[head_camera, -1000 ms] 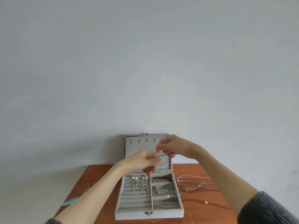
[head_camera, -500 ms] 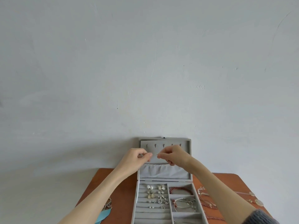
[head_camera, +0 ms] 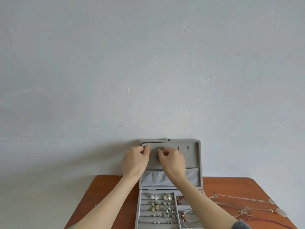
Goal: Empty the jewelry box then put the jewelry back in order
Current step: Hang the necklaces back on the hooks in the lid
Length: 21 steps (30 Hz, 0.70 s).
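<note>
A grey velvet jewelry box [head_camera: 198, 164] stands open on the wooden table, its lid upright against the wall. Both hands are up at the lid's top row of hooks. My left hand [head_camera: 134, 160] and my right hand [head_camera: 172, 160] each pinch one end of a thin silver chain [head_camera: 153, 148], stretched between them at the leftmost hooks. In the box's lower tray, several pairs of earrings [head_camera: 162, 208] sit in the ring rolls. Red bead bracelets [head_camera: 180, 200] lie in the right compartments, partly hidden by my right forearm.
Several long necklaces [head_camera: 244, 207] with pendants lie on the orange-brown table [head_camera: 102, 192] to the right of the box. A grey fabric pocket [head_camera: 153, 177] lines the lid's lower half. A pale wall rises right behind the box.
Both hands have risen with the thin chain from in front of the lid's pocket to the row of hooks at the lid's top left. The camera has tilted down and closer.
</note>
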Available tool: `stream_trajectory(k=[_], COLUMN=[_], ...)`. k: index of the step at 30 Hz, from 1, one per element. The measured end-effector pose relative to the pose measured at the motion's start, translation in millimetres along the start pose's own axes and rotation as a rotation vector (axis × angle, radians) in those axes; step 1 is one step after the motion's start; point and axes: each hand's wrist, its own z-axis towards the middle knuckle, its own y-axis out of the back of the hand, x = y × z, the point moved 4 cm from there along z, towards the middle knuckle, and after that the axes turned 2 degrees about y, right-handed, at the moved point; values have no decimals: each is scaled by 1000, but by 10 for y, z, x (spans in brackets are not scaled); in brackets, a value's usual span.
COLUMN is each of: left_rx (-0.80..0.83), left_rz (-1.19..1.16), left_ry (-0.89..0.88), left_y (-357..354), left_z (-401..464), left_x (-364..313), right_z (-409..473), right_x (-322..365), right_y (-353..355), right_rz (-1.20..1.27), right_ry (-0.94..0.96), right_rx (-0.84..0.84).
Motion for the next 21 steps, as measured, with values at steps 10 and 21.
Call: stream_trajectory(k=[10, 21], left_rx=[233, 350], left_rz=[203, -147], left_ry=[-50, -68], left_y=[-53, -21], left_z=[-266, -153], left_x=[132, -334], right_z=[-71, -110], right_x=[-169, -303], right_y=[2, 60], right_rz=[9, 125], right_ry=[-52, -24], right_rx=[190, 282])
